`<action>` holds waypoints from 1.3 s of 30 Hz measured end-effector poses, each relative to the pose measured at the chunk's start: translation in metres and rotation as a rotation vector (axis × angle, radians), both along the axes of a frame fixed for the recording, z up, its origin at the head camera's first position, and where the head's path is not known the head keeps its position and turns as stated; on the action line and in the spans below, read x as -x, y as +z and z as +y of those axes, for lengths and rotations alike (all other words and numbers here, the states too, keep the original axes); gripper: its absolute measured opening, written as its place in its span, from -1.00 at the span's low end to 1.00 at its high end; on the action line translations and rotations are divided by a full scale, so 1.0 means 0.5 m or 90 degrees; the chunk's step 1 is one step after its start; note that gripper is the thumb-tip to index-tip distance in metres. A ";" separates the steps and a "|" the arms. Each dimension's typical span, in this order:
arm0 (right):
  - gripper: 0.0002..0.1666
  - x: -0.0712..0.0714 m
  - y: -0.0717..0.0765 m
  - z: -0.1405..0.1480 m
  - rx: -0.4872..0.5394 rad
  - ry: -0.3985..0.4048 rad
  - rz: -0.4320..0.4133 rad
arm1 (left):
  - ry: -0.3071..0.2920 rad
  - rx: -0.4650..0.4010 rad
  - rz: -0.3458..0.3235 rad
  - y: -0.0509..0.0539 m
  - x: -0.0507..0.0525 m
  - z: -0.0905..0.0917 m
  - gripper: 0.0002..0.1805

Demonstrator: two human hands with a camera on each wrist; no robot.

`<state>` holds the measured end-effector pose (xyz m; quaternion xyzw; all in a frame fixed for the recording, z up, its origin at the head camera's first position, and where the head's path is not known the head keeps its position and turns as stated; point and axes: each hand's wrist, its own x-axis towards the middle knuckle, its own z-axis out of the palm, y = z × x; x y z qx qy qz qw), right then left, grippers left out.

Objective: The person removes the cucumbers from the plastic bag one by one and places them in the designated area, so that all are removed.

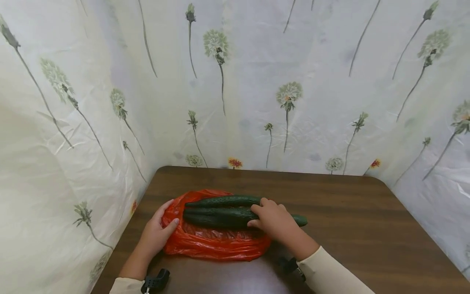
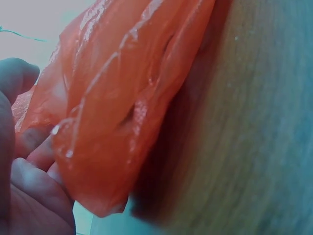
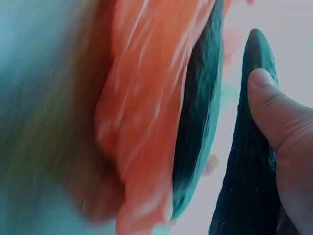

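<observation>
A red plastic bag [image 1: 216, 249] lies on the table with its mouth spread. Two long dark green cucumbers rest across it side by side: a far cucumber [image 1: 224, 201] and a near cucumber [image 1: 220, 217]. My left hand [image 1: 156, 232] holds the bag's left edge, thumb on the near side and fingers at the far side. In the left wrist view, curled fingers [image 2: 36, 183] meet the bag's folds. My right hand [image 1: 275, 220] grips a cucumber [image 3: 249, 171] from above; its thumb presses along it in the right wrist view. Another cucumber [image 3: 198, 107] lies against the bag there.
The dark brown wooden table [image 1: 352, 237] extends to the right of the bag. A pale curtain [image 1: 249, 81] printed with dandelions hangs behind the table and along both sides. Black wrist straps [image 1: 156, 281] sit near the cuffs of light sleeves.
</observation>
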<state>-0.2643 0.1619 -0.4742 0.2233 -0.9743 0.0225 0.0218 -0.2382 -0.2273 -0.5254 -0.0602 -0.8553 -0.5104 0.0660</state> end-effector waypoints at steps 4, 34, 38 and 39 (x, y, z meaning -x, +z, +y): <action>-0.50 0.014 0.000 0.037 -0.012 -0.006 0.006 | 0.002 0.005 -0.001 0.000 -0.001 0.000 -0.28; -0.53 0.042 -0.024 0.307 0.022 0.002 0.017 | 0.005 0.007 0.036 -0.001 -0.002 -0.010 -0.30; -0.50 0.043 -0.022 0.335 0.026 -0.009 0.013 | 0.003 0.009 0.045 -0.003 0.001 -0.008 -0.30; -0.49 0.044 -0.021 0.342 0.026 -0.009 0.012 | 0.003 0.008 0.044 -0.003 0.001 -0.007 -0.30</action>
